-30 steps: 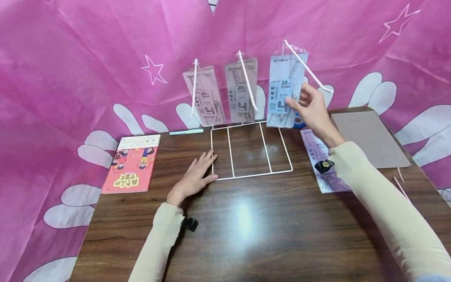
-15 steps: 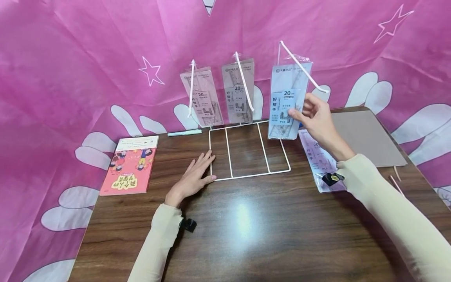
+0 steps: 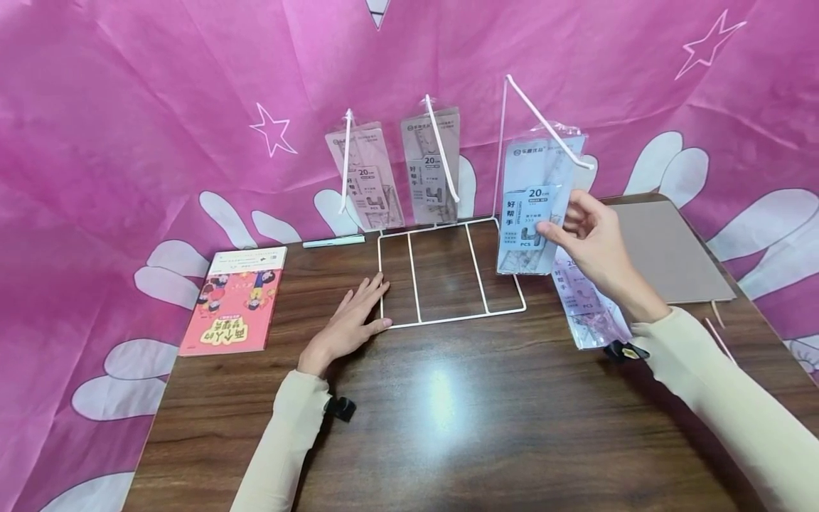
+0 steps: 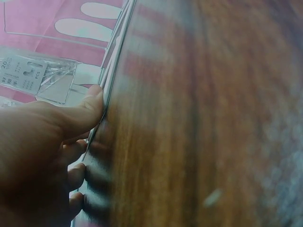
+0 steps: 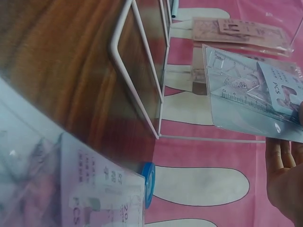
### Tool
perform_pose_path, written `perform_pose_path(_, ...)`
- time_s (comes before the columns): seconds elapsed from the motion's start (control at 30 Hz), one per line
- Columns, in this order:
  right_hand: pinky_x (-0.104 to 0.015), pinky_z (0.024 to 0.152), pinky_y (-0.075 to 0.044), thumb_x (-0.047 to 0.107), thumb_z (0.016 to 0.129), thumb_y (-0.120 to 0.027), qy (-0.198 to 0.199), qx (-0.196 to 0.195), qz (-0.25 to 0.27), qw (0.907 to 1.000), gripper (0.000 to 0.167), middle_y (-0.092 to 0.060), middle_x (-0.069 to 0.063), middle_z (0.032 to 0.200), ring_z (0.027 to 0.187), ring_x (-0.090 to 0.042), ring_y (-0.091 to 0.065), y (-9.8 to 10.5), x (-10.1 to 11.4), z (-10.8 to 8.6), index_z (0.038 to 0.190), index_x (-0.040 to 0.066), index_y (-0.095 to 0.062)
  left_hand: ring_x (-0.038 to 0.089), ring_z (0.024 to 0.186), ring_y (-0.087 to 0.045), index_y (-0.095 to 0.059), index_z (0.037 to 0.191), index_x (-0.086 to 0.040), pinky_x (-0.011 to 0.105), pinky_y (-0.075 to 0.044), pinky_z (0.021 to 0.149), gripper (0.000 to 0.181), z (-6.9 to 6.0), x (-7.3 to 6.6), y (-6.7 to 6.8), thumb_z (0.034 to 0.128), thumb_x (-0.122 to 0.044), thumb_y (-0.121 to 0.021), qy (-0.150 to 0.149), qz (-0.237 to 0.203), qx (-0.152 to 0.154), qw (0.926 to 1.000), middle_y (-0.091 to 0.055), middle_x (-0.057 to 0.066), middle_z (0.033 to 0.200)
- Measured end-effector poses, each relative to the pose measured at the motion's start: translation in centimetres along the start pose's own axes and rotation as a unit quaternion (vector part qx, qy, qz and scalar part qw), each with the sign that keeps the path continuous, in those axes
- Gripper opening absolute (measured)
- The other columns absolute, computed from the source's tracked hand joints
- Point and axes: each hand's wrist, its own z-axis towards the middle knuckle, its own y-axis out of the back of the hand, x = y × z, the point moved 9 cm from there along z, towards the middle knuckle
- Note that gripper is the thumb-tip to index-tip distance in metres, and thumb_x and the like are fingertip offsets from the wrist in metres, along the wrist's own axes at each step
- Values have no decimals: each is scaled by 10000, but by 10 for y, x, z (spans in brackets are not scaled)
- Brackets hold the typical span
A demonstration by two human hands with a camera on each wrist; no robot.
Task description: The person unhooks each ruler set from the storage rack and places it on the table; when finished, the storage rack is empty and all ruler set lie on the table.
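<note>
My right hand [image 3: 595, 245] pinches a blue ruler-set packet [image 3: 527, 206] between thumb and fingers. The packet's clear top overlaps the right sloping arm of a white wire display rack [image 3: 448, 318]; I cannot tell whether it hangs on it. In the right wrist view, clear rulers show inside the packet [image 5: 236, 90]. A pinkish ruler-set packet [image 3: 363, 178] and a greyish one [image 3: 431, 167] hang from the rack's left and middle arms. With fingers extended, my left hand [image 3: 345, 320] rests at the rack's left base corner, thumb touching the wire.
A purple ruler-set packet [image 3: 585, 302] lies on the table under my right wrist. Behind it is a grey-brown notebook [image 3: 672, 249]. A red-covered book [image 3: 237, 306] lies at left, and a light-blue pen [image 3: 334, 242] lies near the pink backdrop. A blue round object [image 5: 149, 184] shows beyond the rack.
My right hand has moved the blue packet down and to the right, along the rack's right arm towards its tip. My left hand has stayed at the rack's base.
</note>
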Motion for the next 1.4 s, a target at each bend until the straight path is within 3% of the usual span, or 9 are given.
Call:
perform_pose_path(0.13,-205,800,-600,-175,882,-718,-14,52,-42,10000,354,-801,-36,1047,880,-118,-766,1,5,-9,1204,-30,-687,352,1612,-36,-255,1657,-41,593,-7,1279,767,-1,2,-1,1052,-312,-640,42,7,34,10000,-95,124,1755)
perform_pose_path(0.73,-252,784,-612,-232,865,-690,-114,154,-46,9998,433,-795,-66,1085,906,-142,-774,9,26,-48,1267,-76,-654,373,1609,-41,-268,1653,-35,607,-11,1275,752,-3,0,-2,1054,-299,-640,1,-55,0,10000,-103,136,1751)
perform_pose_path(1.1,-260,797,-612,-268,851,-668,24,281,149,9995,476,-792,-92,1090,929,-163,-782,8,41,-59,1298,-107,-632,369,1609,-39,-272,1650,-28,602,0,1275,749,-1,-1,-2,1051,-282,-644,-19,-68,7,10000,-101,136,1752)
perform_pose_path(1.4,-236,789,-613,-290,844,-654,27,135,179,9997,488,-793,-110,1077,907,-166,-784,12,50,-64,1297,-109,-636,374,1609,-43,-273,1650,-29,604,4,1274,746,-1,-2,0,1052,-279,-642,-13,-113,-30,9999,-105,139,1750)
